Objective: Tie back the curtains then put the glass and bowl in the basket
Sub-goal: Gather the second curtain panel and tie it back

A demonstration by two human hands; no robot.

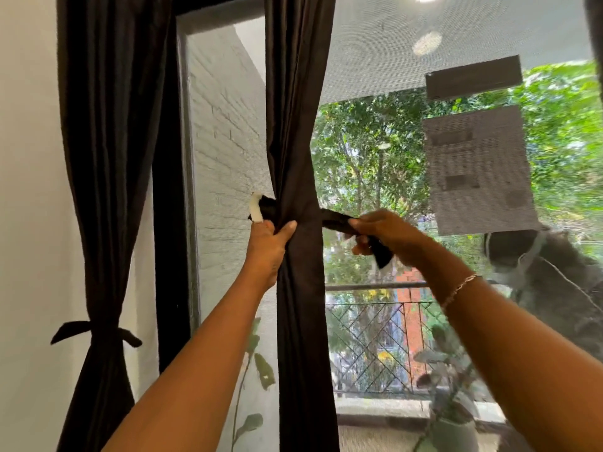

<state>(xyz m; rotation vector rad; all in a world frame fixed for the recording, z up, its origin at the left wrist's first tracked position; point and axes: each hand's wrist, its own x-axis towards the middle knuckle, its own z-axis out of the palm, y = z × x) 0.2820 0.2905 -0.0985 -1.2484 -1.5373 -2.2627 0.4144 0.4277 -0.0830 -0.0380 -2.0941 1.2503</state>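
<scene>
A dark brown curtain (298, 125) hangs in front of the window, gathered narrow at its middle. My left hand (269, 244) grips the gathered cloth and holds one end of a dark tie-back strap with a white patch (256, 208). My right hand (383, 234) pinches the strap's other end (337, 220), pulled out to the right of the curtain. The strap passes behind the curtain. A second dark curtain (104, 158) at the left is tied with a knotted band (98, 332). No glass, bowl or basket is in view.
A mesh screen covers the window (391, 60), with two paper sheets (476, 168) stuck on it. Outside are a balcony railing (375, 337), potted plants and trees. A white wall (26, 190) stands at the left, a dark window frame (171, 256) beside it.
</scene>
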